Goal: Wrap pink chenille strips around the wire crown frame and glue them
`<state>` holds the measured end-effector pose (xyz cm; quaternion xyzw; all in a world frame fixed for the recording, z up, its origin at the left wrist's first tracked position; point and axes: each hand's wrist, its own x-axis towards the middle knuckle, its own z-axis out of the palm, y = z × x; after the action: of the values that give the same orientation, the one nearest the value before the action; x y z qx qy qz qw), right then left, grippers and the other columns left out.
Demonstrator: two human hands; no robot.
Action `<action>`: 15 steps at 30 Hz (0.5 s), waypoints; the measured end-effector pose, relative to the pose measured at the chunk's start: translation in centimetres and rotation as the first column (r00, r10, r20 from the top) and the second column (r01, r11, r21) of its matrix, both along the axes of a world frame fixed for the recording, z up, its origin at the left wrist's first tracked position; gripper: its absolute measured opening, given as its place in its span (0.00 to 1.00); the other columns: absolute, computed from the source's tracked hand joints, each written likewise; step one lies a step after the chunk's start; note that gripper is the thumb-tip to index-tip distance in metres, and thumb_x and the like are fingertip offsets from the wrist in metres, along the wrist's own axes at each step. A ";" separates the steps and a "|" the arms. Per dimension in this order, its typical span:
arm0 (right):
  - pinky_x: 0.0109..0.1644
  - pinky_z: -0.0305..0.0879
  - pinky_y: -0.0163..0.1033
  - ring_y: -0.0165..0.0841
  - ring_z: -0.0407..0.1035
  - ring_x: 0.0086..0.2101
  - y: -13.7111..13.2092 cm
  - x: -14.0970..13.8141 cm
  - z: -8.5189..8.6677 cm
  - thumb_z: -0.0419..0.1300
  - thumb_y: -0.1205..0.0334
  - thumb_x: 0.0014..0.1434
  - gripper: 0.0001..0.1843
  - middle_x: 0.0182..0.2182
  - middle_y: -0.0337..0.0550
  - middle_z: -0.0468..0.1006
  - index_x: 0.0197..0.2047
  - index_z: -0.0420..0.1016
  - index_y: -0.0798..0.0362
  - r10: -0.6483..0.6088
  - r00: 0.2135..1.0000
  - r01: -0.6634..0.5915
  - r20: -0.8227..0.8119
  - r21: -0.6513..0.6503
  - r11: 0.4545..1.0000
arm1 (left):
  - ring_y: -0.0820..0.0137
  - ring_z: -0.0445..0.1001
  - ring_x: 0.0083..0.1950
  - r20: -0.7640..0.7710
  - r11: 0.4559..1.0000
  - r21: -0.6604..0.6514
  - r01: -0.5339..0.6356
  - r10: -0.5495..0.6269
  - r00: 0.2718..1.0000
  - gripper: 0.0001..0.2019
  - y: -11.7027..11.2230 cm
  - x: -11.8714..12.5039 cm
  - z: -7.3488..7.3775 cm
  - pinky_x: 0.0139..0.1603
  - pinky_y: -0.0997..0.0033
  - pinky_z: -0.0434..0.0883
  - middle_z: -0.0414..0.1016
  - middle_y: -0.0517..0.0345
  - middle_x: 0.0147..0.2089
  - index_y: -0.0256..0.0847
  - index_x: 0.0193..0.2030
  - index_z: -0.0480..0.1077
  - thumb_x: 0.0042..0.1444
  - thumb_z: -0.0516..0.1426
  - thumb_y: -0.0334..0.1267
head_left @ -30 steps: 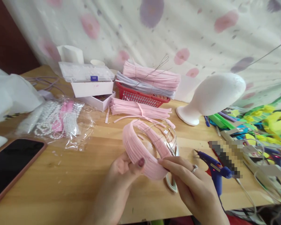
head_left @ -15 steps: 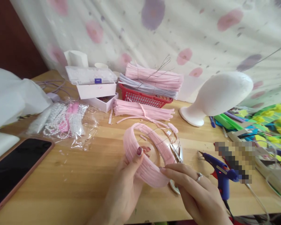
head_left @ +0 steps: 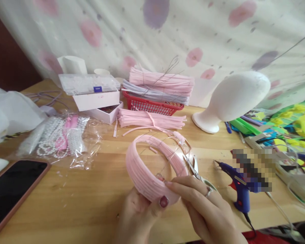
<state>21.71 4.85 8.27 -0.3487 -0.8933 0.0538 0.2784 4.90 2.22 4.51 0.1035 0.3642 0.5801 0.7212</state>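
Clamping a pink ribbed band [head_left: 136, 171], bent into a ring, in the left hand [head_left: 139, 211] at the lower middle of the frame: pressing the outer face with the thumb, showing a fingernail through the ring's hollow centre. Touching the near rim with a fingertip of the right hand [head_left: 205, 201], just up and right of the left thumbnail; hard to say whether pinching there or merely resting, with the right thumb hidden. Reaching up and to the left from both grips, and slanting in its longer axis from upper left to lower right, ending against the right hand. Curving close by the scissors [head_left: 197, 174], partly hidden behind the right fingers, above the bench [head_left: 86, 206], and well apart from the blue glue gun [head_left: 241, 186] at right. Backed, near mid-frame, by a tied bundle of pink strips [head_left: 134, 118].
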 end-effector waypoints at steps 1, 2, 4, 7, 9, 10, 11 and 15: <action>0.55 0.72 0.27 0.28 0.77 0.47 0.0 -0.3 0.0 0.51 0.81 0.63 0.24 0.46 0.45 0.81 0.58 0.73 0.52 0.012 1.000 -0.012 -0.018 -0.007 1.000 | 0.61 0.79 0.40 -0.013 0.999 -0.030 -0.011 0.011 1.000 0.23 -0.2 0.2 0.0 0.41 0.66 0.74 0.82 0.50 0.36 0.38 0.37 0.82 0.37 0.77 0.49; 0.55 0.72 0.27 0.28 0.77 0.47 0.0 -0.6 0.0 0.51 0.81 0.63 0.25 0.46 0.44 0.81 0.57 0.73 0.53 0.022 0.999 -0.023 -0.037 -0.007 1.000 | 0.63 0.78 0.38 -0.022 0.998 -0.054 -0.025 0.024 0.999 0.21 -0.4 0.4 0.0 0.38 0.68 0.73 0.82 0.51 0.35 0.38 0.36 0.82 0.39 0.76 0.49; 0.54 0.72 0.28 0.27 0.77 0.45 0.0 -1.0 -0.1 0.50 0.82 0.63 0.24 0.44 0.44 0.82 0.56 0.73 0.54 0.035 0.997 -0.035 -0.072 0.005 0.999 | 0.66 0.76 0.34 -0.025 0.993 -0.097 -0.062 0.060 0.998 0.18 -0.5 0.6 -0.1 0.33 0.71 0.72 0.81 0.53 0.32 0.39 0.34 0.83 0.40 0.76 0.48; 0.51 0.74 0.29 0.28 0.78 0.42 0.2 -1.7 0.0 0.49 0.82 0.64 0.21 0.42 0.45 0.83 0.53 0.74 0.56 0.043 0.995 -0.041 -0.095 0.021 0.999 | 0.69 0.76 0.33 -0.023 0.988 -0.122 -0.095 0.093 0.995 0.18 -0.6 0.6 -0.6 0.32 0.73 0.72 0.82 0.54 0.33 0.40 0.34 0.83 0.39 0.76 0.47; 0.48 0.75 0.29 0.28 0.78 0.40 0.3 -2.0 0.1 0.49 0.81 0.65 0.20 0.41 0.45 0.84 0.52 0.74 0.56 0.036 0.994 -0.033 -0.102 0.030 0.999 | 0.69 0.76 0.33 -0.009 0.990 -0.121 -0.075 0.074 0.997 0.18 -0.6 0.5 -0.9 0.32 0.74 0.72 0.82 0.54 0.34 0.40 0.34 0.83 0.38 0.77 0.47; 0.47 0.76 0.30 0.28 0.79 0.40 0.4 -2.0 0.2 0.48 0.80 0.66 0.20 0.41 0.45 0.84 0.52 0.74 0.55 0.032 0.994 -0.028 -0.107 0.036 0.999 | 0.69 0.77 0.34 0.003 0.990 -0.124 -0.066 0.067 0.998 0.19 -0.6 0.5 -1.0 0.32 0.74 0.73 0.83 0.53 0.35 0.40 0.34 0.83 0.38 0.77 0.47; 0.47 0.76 0.31 0.29 0.79 0.40 0.3 -2.0 0.3 0.49 0.80 0.66 0.19 0.41 0.45 0.84 0.52 0.74 0.54 0.027 0.993 -0.022 -0.113 0.045 0.999 | 0.68 0.78 0.35 0.016 0.989 -0.132 -0.062 0.065 0.998 0.18 -0.6 0.5 -1.1 0.32 0.74 0.73 0.84 0.53 0.37 0.40 0.35 0.83 0.38 0.77 0.46; 0.51 0.77 0.39 0.35 0.81 0.45 -1.3 0.0 -0.5 0.55 0.78 0.64 0.22 0.45 0.44 0.85 0.55 0.73 0.48 -0.116 0.978 0.122 -0.174 0.022 0.992 | 0.70 0.78 0.36 0.044 0.976 -0.196 -0.093 0.104 0.994 0.15 -0.1 0.5 -0.6 0.35 0.76 0.75 0.85 0.53 0.37 0.40 0.32 0.82 0.38 0.77 0.40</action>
<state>21.66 3.50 7.76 -0.3910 -0.8442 0.0524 0.3629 5.39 2.11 3.93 -0.0012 0.4038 0.5796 0.7078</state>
